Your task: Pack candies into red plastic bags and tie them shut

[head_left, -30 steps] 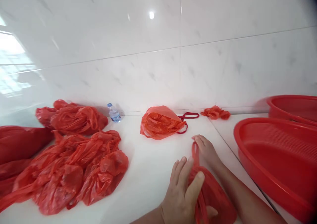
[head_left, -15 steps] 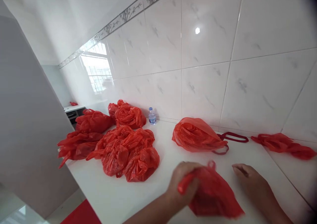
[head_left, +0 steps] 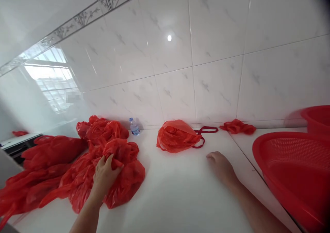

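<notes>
My left hand [head_left: 106,175] is on the heap of crumpled red plastic bags [head_left: 126,185], its fingers curled round a fold of a red plastic bag [head_left: 116,162]. Part of that fold is hidden by the hand. Over the white tabletop, my right hand [head_left: 221,166] has its fingers bent together and holds nothing. Just beyond it lies a puffed-up red plastic bag [head_left: 177,136], with dark red strap loops [head_left: 206,130] at its right side.
A small water bottle [head_left: 134,127] stands by the tiled wall [head_left: 175,92]. More red bags [head_left: 54,152] are bunched at the left. Along the wall on the right lies a flattened red bag [head_left: 238,126]. A large red plastic basket [head_left: 288,140] takes up the right side.
My left hand has gone left from the table's front with a red bag to the heap. The view has turned right, bringing the red basket in. My right hand stays low over the table.
</notes>
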